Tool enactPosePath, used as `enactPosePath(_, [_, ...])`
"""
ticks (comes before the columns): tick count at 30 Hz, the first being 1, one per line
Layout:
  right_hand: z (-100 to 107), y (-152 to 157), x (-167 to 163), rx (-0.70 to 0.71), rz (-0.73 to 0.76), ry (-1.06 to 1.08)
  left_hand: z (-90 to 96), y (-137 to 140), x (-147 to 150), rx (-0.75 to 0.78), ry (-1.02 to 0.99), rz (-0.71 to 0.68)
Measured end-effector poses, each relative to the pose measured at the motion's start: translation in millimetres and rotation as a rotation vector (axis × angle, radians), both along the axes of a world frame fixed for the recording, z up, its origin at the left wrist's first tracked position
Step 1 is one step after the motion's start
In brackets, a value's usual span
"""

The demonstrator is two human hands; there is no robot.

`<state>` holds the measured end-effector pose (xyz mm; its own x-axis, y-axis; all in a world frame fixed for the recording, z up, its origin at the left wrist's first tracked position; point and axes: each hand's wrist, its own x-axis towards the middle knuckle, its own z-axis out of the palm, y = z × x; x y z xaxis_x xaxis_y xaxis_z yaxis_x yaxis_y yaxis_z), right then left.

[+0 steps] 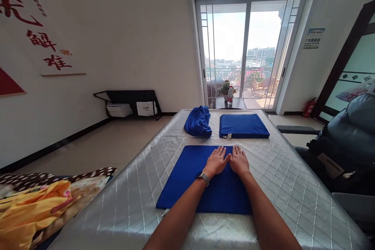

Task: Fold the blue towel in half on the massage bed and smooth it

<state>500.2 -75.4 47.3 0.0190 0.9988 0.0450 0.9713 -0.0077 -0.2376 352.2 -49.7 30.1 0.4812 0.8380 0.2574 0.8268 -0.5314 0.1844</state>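
A blue cloth (184, 175), spread flat in a rough rectangle, lies on the silver quilted table cover (131, 199) right in front of me. Both my left hand (216, 161) and my right hand (239, 160) rest palm down on its far right part, thumbs touching or nearly so, fingers stretched forward. Neither hand grips anything. Beyond them is a neat flat stack of folded blue cloth (244, 125) with a white tag at its near edge. To the left of that stack sits a crumpled heap of blue cloth (198, 122).
Past the table's far edge, a bottle (230, 95) and a potted plant stand on a small dark table (219, 103) by the sliding glass door. Yellow and patterned fabrics (43, 211) lie at lower left. A dark padded jacket (351, 129) is at the right.
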Motion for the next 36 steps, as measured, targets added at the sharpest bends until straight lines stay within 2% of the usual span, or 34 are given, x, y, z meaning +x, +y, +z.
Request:
enactPosePath(7, [-1.3,4.5,-1.5,-0.015,-0.019,0.015,5.8,12.8,-116.8,-0.073,0.076,0.255])
enactPosePath(11, [-5.3,7.7,-0.2,-0.009,-0.02,-0.011,2.4,17.7,-158.5,-0.065,0.069,0.36])
enactPosePath(24, [-6.2,10.0,-0.1,-0.008,-0.031,-0.1,-0.5,15.9,-161.5,-0.024,-0.017,0.368])
enactPosePath(36, [-1.7,6.8,-4.1,-0.029,-0.053,-0.112,5.9,12.3,-158.8,-0.053,-0.025,0.388])
